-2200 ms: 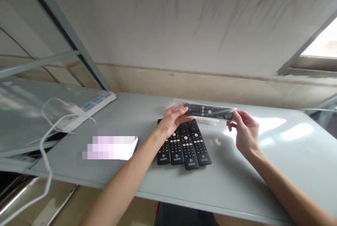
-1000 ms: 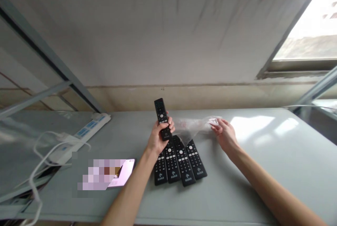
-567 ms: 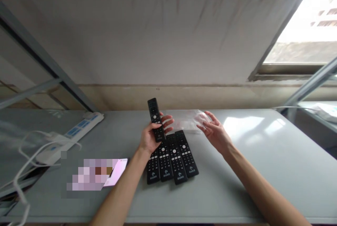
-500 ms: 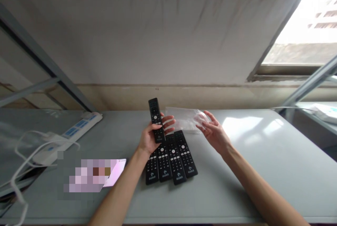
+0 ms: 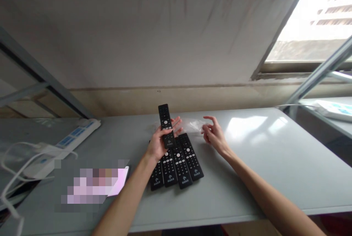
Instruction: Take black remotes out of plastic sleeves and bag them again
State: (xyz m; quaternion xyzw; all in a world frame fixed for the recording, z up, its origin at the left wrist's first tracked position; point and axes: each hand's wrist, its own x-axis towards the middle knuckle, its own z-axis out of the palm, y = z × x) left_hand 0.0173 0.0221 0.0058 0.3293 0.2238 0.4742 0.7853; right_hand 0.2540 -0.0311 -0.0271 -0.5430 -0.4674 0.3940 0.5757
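My left hand [image 5: 158, 143] grips a black remote control [image 5: 166, 124] by its lower part, with the top pointing away from me. Below it, several more black remotes [image 5: 181, 162] lie side by side on the grey table [image 5: 247, 162]. My right hand [image 5: 213, 135] hovers just right of them with its fingers loosely spread and nothing in them. A clear plastic bag [image 5: 194, 124] lies on the table between my two hands, close to the right hand's fingertips.
A white power strip [image 5: 59, 143] with white cables lies at the left on the table. A phone [image 5: 118, 184] with a lit screen rests left of the remotes. A metal frame [image 5: 41, 78] stands at the left, a window [image 5: 310, 27] at the upper right.
My left hand drew the remote out of the plastic bag and holds it upright. My right hand let go of the bag, which now lies on the table.
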